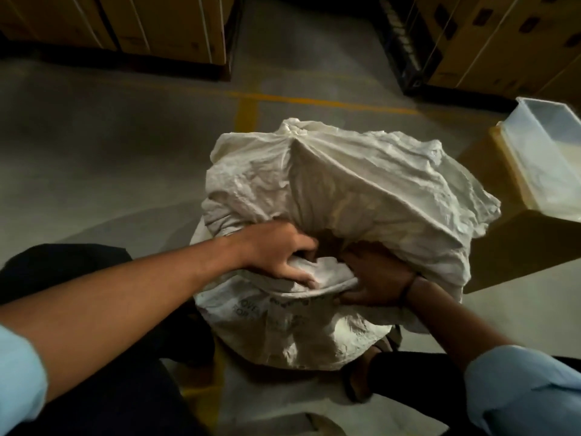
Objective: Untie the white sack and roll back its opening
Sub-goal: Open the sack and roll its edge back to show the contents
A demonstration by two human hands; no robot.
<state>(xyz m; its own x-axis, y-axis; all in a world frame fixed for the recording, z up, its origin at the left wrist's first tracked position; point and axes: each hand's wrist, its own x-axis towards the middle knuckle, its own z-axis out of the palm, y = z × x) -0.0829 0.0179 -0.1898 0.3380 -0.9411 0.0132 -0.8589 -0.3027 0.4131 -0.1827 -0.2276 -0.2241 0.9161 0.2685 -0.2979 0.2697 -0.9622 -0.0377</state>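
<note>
A white woven sack (361, 190) stands on the floor between my knees, crumpled, with dark print on its near side. A knotted tuft of its cloth shows at the far top. My left hand (279, 253) grips a fold of the sack's cloth at the near rim, fingers curled into it. My right hand (377, 278) grips the same bunched rim just to the right, thumb and fingers wrapped round the cloth. A dark gap shows between the two hands where the cloth parts.
A clear plastic tub (547, 158) sits on a cardboard box (515, 247) right of the sack. Stacked cartons (163, 23) line the back left and back right. Yellow floor lines (248, 111) run behind the sack. My dark-trousered knees flank it.
</note>
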